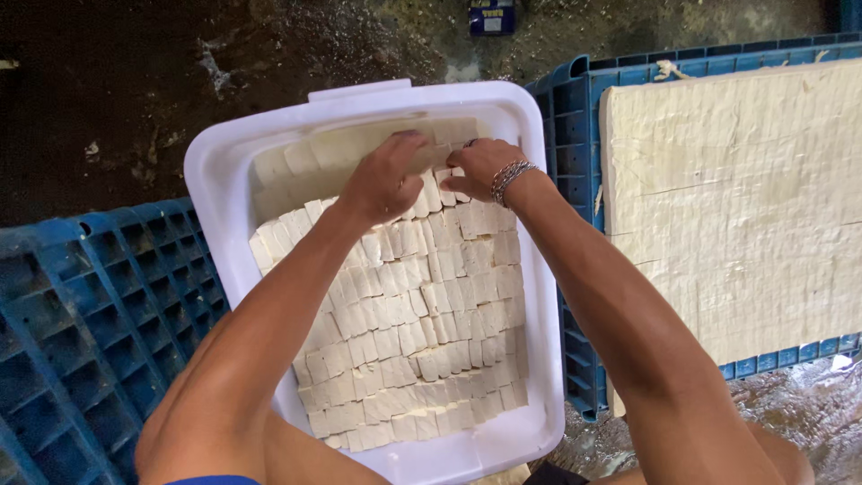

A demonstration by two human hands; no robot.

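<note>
Head view: both hands' fingers seemingly pressed on tofu blocks (422, 305) near tub (215, 171) far edge.

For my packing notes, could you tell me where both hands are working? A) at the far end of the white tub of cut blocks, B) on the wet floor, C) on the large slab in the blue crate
A: the left hand and right hand rest on the cut white blocks at the far end of the white tub.

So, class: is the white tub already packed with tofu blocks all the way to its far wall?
No: the tofu blocks stop short where both hands work, leaving a gap by the white tub far wall.
</note>
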